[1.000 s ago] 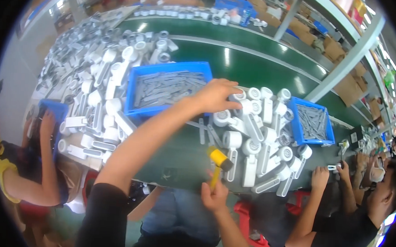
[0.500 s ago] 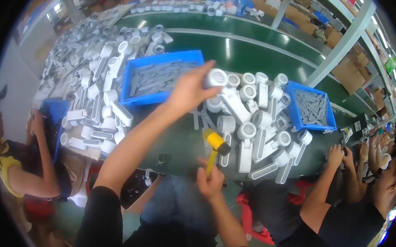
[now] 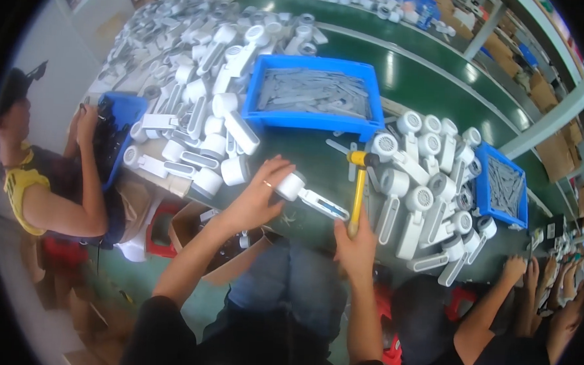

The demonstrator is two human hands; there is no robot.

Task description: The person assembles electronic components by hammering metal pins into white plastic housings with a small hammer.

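Note:
Close in front of me, my left hand (image 3: 259, 197) grips a white handheld fan (image 3: 290, 186) by its round head. The fan's handle (image 3: 324, 204) points right, its long oval face up with a narrow bluish-grey strip inside. My right hand (image 3: 356, 244) is wrapped round the yellow handle of a small hammer (image 3: 357, 192), held upright beside the end of the fan's handle. The hammer's head is yellow and black. Beyond my hands, a blue bin (image 3: 315, 123) contains many flat grey strips (image 3: 310, 92).
White fans lie heaped (image 3: 197, 98) on the left and in a second group (image 3: 430, 196) on the right. Past that group stands a smaller blue bin (image 3: 500, 187) of grey strips. Co-workers sit at both sides; an open cardboard box (image 3: 238, 262) is below the table edge.
My left hand has come back from the right-hand fans and now holds a fan before me. The hammer has turned more upright. The whole view has swung left.

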